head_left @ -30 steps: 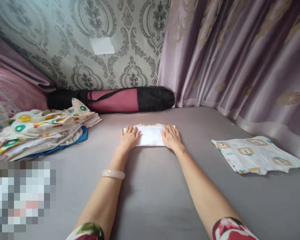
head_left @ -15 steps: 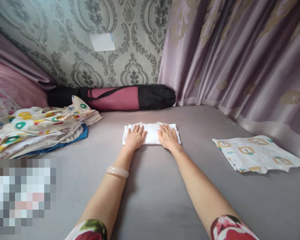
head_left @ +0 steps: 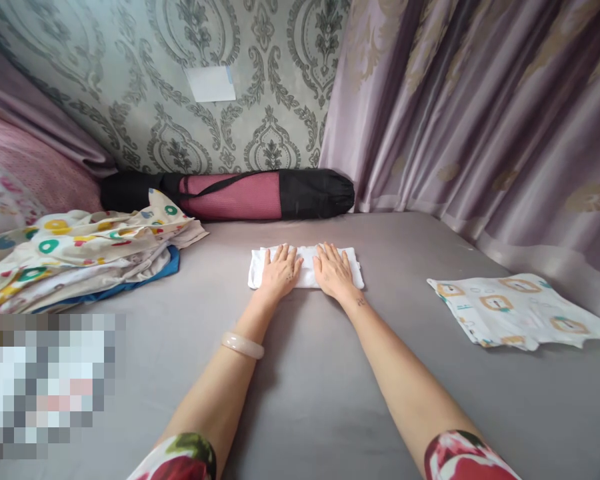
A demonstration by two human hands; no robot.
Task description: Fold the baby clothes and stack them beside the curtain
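A folded white cloth garment [head_left: 307, 268] lies flat in a wide strip on the grey bed sheet [head_left: 310, 373]. My left hand [head_left: 281, 270] rests palm down on its left half, fingers stretched out and pointing away from me. On the right half my right hand [head_left: 336, 272] lies flat too, fingers slightly spread. Neither hand grips the cloth; both only touch it from above. The palms cover part of the garment, and its exact kind cannot be made out.
To the left lies a heap of patterned clothes [head_left: 95, 247], with a blurred patch [head_left: 55, 387] nearer me. A folded lion-print cloth [head_left: 525, 310] is at the right. A black and pink rolled bag [head_left: 230, 195] lies along the wall, beside purple curtains [head_left: 430, 107].
My left hand has slid right along the white garment, toward its middle, uncovering more of the left end. My right hand stays almost in place. The view has shifted slightly.
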